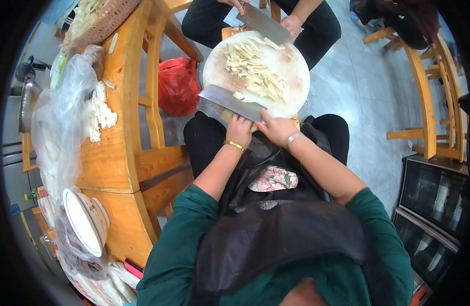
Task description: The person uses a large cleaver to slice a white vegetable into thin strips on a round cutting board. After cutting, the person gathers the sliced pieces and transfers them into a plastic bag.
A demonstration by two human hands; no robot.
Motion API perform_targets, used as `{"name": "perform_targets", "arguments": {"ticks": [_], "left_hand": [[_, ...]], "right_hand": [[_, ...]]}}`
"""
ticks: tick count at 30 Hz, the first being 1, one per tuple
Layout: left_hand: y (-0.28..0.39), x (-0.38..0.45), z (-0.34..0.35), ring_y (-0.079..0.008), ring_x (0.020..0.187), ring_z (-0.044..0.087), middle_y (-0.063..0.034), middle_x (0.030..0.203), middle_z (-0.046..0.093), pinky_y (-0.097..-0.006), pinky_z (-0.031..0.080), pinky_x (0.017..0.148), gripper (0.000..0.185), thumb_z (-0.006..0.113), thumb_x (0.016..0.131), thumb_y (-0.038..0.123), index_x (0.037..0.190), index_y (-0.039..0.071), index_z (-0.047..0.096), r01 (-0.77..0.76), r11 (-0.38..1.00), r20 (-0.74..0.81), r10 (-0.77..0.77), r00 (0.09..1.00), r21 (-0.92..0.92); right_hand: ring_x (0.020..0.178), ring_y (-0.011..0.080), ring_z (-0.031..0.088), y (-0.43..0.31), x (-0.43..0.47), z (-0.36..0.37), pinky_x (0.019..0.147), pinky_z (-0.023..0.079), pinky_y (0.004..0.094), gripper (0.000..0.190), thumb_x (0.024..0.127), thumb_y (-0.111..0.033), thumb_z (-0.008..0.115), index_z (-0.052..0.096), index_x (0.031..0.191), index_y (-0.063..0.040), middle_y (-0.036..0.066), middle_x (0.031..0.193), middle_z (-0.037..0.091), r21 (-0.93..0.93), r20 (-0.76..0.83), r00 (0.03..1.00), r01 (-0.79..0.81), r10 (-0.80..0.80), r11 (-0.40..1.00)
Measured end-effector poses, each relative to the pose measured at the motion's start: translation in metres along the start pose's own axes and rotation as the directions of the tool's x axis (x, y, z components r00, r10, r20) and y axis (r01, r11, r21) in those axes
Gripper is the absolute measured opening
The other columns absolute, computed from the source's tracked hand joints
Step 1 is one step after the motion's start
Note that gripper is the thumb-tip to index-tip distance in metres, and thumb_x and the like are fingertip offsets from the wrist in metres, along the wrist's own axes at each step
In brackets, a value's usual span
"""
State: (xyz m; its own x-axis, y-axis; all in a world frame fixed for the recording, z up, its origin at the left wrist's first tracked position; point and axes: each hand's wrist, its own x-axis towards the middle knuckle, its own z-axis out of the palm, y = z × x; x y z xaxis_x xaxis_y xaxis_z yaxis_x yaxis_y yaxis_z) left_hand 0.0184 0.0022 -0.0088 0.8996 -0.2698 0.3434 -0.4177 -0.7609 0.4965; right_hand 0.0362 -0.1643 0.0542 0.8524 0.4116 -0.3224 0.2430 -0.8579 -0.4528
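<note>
My right hand [277, 126] is closed on the handle end of a metal cleaver [233, 102], whose broad blade lies over the near edge of a round white cutting board [296, 72]. Behind the blade, my left hand [239, 130] presses on a pale food piece [227, 115], mostly hidden by fingers and steel. One cut slice [243, 98] rests just beyond the blade. Pale sliced strips [254, 72] are heaped across the board's middle. At the far side, another person's hands [292, 26] hold a second cleaver [263, 23] over the board.
A wooden table [116, 160] on the left bears a plastic bag [63, 114], white scraps [101, 111], a white bowl [87, 222] and a pink perforated basket [108, 23]. A red plastic bag [178, 86] stands on the floor beside the board. Wooden stools [422, 95] stand at right.
</note>
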Motion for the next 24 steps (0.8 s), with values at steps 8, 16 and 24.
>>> {"name": "perform_targets", "arguments": {"ticks": [8,16,24], "left_hand": [[-0.004,0.008,-0.012,-0.0313,0.101,0.053,-0.0099,0.108,0.058,-0.0387,0.043,0.088,0.044,0.054,0.060,-0.006,0.102,0.004,0.061,-0.049,0.997,-0.076,0.045,0.996,-0.058],[-0.008,0.003,-0.004,-0.0344,0.095,0.056,-0.0157,0.093,0.063,-0.0407,0.046,0.084,0.029,0.060,0.059,0.000,0.086,0.004,0.069,0.037,0.999,0.021,-0.038,0.999,0.040],[-0.007,0.001,0.008,-0.0361,0.088,0.058,-0.0142,0.089,0.065,-0.0419,0.047,0.081,0.026,0.065,0.061,0.004,0.086,0.008,0.069,0.013,1.000,-0.057,-0.014,0.998,-0.016]], "right_hand": [[0.079,0.0369,0.062,0.013,-0.020,-0.066,0.071,0.049,0.0420,0.044,0.093,-0.041,0.041,0.059,0.114,-0.007,0.021,0.085,0.064,0.519,0.307,0.921,-0.372,0.238,0.769],[0.065,0.0367,0.061,0.041,-0.084,-0.027,0.061,0.048,0.0455,0.043,0.092,-0.041,0.042,0.046,0.124,-0.012,0.020,0.070,0.062,0.002,0.076,0.997,-0.013,0.012,1.000],[0.067,0.0358,0.063,0.013,-0.055,-0.017,0.062,0.049,0.0454,0.054,0.091,-0.044,0.042,0.040,0.129,-0.006,0.021,0.072,0.063,-0.059,0.091,0.994,-0.063,0.068,0.996]]}}
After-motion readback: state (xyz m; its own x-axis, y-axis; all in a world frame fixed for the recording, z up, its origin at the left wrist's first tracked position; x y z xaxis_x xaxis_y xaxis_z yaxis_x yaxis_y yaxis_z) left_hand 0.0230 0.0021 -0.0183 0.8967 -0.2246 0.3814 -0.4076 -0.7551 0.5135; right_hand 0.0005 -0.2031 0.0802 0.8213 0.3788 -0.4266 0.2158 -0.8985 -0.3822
